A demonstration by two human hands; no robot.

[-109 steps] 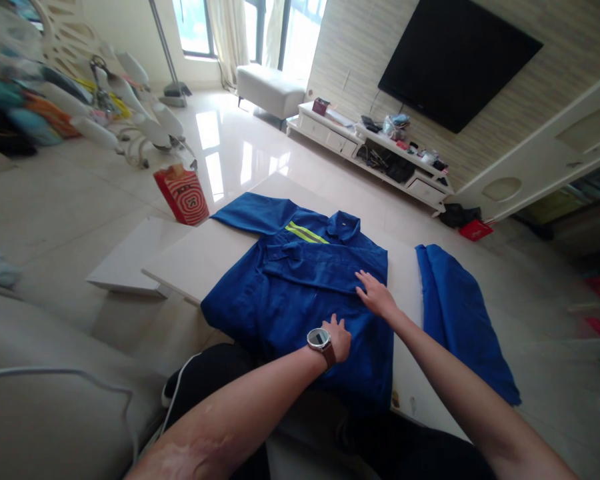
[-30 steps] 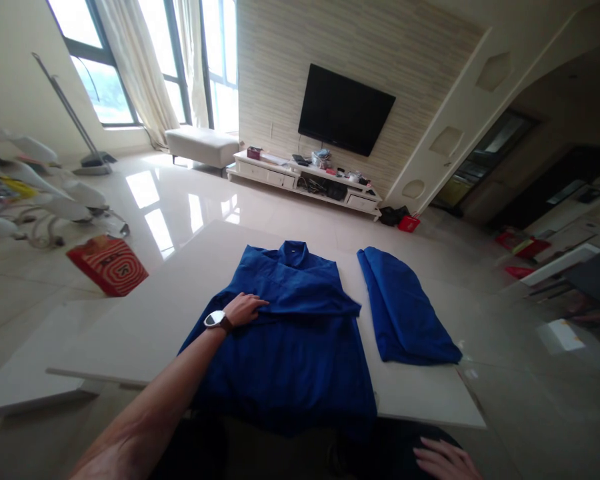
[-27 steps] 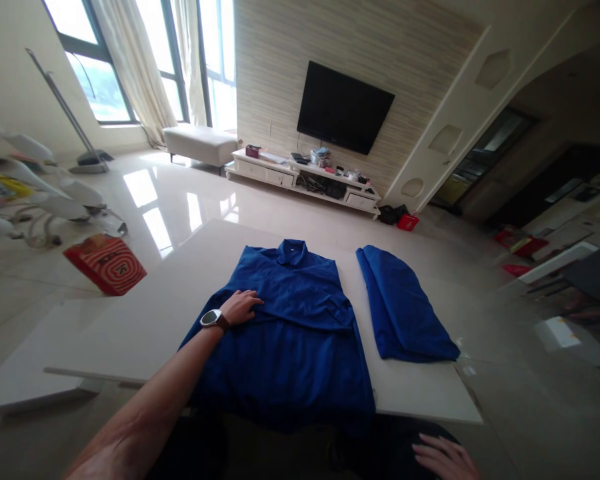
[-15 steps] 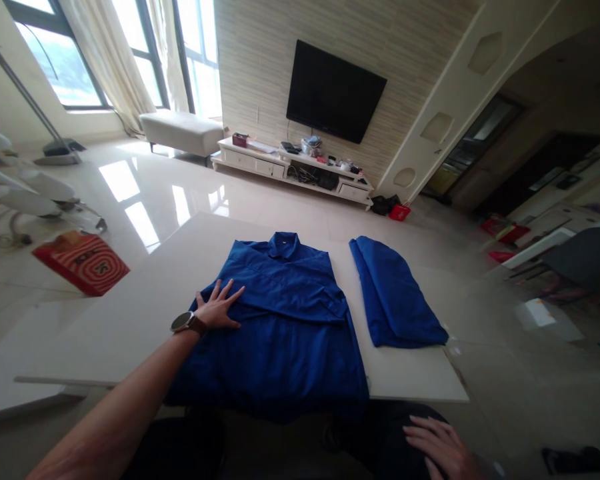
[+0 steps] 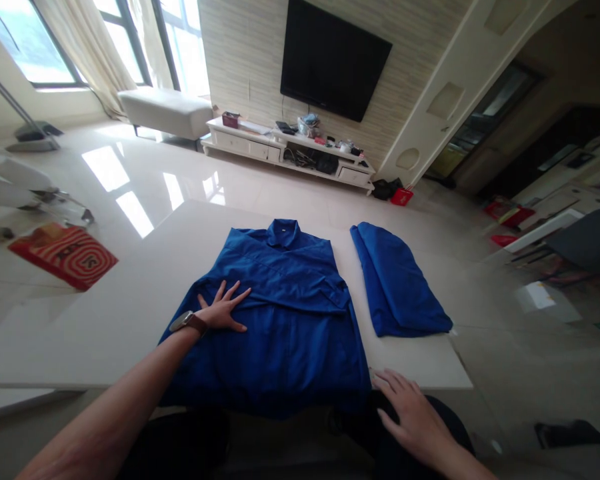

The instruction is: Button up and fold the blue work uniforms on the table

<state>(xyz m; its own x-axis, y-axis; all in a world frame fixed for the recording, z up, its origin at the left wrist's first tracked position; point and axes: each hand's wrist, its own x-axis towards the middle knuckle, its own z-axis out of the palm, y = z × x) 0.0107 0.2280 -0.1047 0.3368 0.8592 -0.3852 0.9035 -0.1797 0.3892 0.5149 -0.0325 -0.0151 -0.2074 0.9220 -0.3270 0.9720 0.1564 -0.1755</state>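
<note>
A blue collared shirt point(image 5: 285, 347) lies spread on the white table, its sleeves laid across the front and its lower end at the near edge. My left hand point(image 5: 221, 311), a watch on its wrist, rests flat on the shirt's left part with fingers spread. At the near edge, by the shirt's lower right corner, is my right hand point(image 5: 405, 407), its fingers extended and apart, holding nothing. To the right of the shirt lies a folded blue garment point(image 5: 400, 283).
The white table point(image 5: 125, 300) extends left of the shirt. A red paper bag point(image 5: 65, 257) stands beyond its left side. Across the floor are a white bench point(image 5: 167, 112), a low cabinet point(image 5: 245, 143) and a wall television point(image 5: 334, 60). A dark chair point(image 5: 587, 240) is at right.
My right hand has moved up and left from my lap to the table's near edge beside the shirt. My left hand stays on the shirt. The view has shifted slightly.
</note>
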